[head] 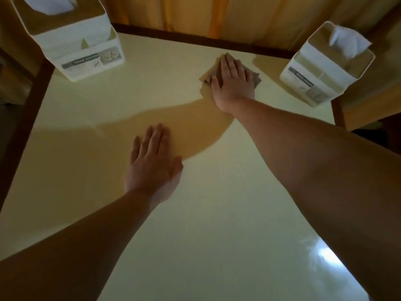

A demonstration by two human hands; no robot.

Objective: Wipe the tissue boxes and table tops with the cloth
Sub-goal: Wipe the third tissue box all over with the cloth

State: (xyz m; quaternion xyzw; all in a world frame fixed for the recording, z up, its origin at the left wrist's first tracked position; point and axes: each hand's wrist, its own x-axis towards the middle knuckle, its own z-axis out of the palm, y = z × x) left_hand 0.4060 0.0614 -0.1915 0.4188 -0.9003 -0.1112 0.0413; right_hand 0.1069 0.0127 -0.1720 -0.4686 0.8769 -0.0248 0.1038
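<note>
Cloth point(252, 78), a folded grey-brown piece, lies flat on the pale cream worktop point(217, 213) in the upper middle of the frame, slightly right of centre. Its corners show around the right hand point(233, 83), which lies palm-down on top of it with the fingers straight and close together, pressing it against the surface rather than gripping it. The right forearm runs from that hand down to the lower right edge of the frame.

Nearer the centre, the left hand point(153, 161) rests flat on the bare worktop, fingers extended and only slightly spread, holding nothing. It is well apart from the cloth, and a broad shadow falls across the surface between the two hands.

Two white tissue boxes stand upright on the worktop. The left tissue box point(80, 44) sits in the upper left of the frame, with a white tissue rising from its top and a printed label on its lower front. The right tissue box point(325, 68) stands in the upper right, near the worktop's corner, also with a tissue poking out and a label on its side. Neither hand touches either box.

A dark wooden edge point(195, 39) borders the worktop, and a yellow-orange curtain point(249, 16) hangs along the top of the frame.
</note>
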